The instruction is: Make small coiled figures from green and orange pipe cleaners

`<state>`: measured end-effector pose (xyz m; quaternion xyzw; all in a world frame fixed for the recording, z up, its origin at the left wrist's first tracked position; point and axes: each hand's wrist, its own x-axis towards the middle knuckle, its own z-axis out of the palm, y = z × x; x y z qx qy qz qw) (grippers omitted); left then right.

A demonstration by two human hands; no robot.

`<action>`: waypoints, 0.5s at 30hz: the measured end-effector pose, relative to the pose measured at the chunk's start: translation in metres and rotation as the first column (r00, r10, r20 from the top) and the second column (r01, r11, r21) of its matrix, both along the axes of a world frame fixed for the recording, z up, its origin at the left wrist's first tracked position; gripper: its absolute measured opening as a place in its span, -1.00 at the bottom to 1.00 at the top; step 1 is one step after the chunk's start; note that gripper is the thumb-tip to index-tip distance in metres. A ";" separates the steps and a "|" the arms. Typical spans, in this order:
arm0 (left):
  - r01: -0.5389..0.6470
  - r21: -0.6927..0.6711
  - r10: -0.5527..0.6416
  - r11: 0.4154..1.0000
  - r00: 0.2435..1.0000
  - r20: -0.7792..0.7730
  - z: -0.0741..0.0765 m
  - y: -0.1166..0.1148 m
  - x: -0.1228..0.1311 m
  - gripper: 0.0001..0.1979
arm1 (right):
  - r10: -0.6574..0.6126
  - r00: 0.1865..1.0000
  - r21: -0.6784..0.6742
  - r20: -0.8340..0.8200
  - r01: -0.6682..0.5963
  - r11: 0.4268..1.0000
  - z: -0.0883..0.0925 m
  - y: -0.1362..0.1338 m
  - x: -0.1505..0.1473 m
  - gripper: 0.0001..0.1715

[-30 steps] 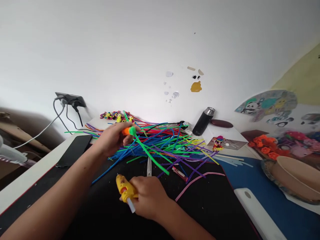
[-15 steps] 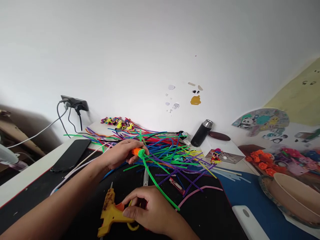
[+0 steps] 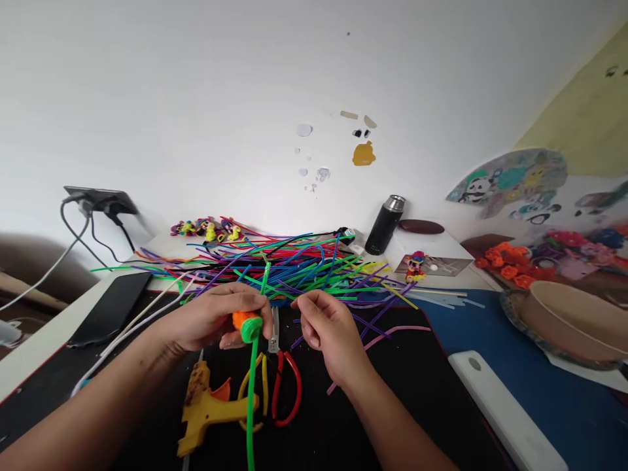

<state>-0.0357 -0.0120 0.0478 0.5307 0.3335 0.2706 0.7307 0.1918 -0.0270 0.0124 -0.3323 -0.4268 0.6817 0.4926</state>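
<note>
My left hand is closed round a small orange and green pipe-cleaner piece. A long green pipe cleaner hangs down from that piece toward the bottom edge. My right hand hovers just right of the piece with its fingers loosely curled and nothing in them. A yellow glue gun lies on the black mat below my left hand. Scissors with red and yellow handles lie beside the glue gun. A big heap of coloured pipe cleaners spreads out behind both hands.
A black phone lies at the left, with white cables and a wall socket beyond it. A black flask stands at the back. A paper bowl, orange craft flowers and a white bar are at the right.
My right hand let go of the glue gun, which now lies on the mat, and rose beside the orange and green piece. My left hand drew the piece nearer; the green stem now hangs down.
</note>
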 end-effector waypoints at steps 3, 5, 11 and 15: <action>0.049 -0.067 -0.047 0.997 0.998 0.042 -0.001 -0.006 0.006 -0.52 | 0.057 0.997 -0.022 -0.043 -0.058 0.998 -0.001 0.000 -0.002 -0.45; 0.083 -0.101 -0.076 0.991 0.994 0.076 -0.005 -0.009 0.010 -0.53 | 0.139 0.987 -0.046 -0.081 -0.143 0.989 0.000 -0.003 -0.004 -0.45; 0.143 -0.178 -0.120 0.973 0.984 0.135 -0.019 -0.015 0.021 -0.52 | 0.220 0.953 -0.121 -0.210 -0.249 0.961 -0.004 -0.007 -0.009 -0.46; 0.161 -0.227 -0.129 0.961 0.980 0.150 -0.020 -0.017 0.026 -0.51 | 0.251 0.935 -0.122 -0.249 -0.288 0.950 -0.005 -0.008 -0.009 -0.50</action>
